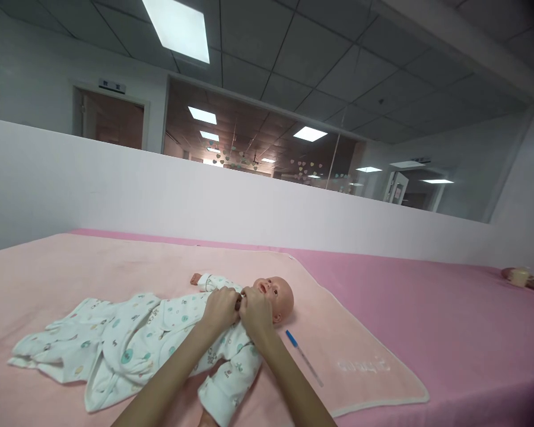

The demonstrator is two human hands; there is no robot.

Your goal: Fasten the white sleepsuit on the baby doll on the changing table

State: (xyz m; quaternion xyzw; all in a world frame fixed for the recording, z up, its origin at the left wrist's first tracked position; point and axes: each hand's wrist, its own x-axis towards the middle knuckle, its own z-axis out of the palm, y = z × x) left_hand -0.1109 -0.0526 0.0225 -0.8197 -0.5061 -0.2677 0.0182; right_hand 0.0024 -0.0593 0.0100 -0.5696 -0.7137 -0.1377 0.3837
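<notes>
A baby doll [282, 296] lies on its back with its head to the right, dressed in a white baby gown [129, 332] printed with green dots and small figures. My left hand [222, 307] is closed at the gown's neckline, on the doll's upper chest. Just beside it, almost touching, my right hand [255, 311] is closed at the collar below the doll's chin. The fingertips of both hands and the bit of cloth in them are mostly hidden. One doll arm points away from me; the other sleeve [231, 379] reaches towards me. The gown's lower part spreads out to the left.
A pen with a blue cap [304, 357] lies right of my right forearm. Under the doll is a peach blanket [365, 338] on a pink table cover [427, 308]. A white low wall [204, 201] with glass above it stands behind. Blurred objects [518, 277] sit at the far right.
</notes>
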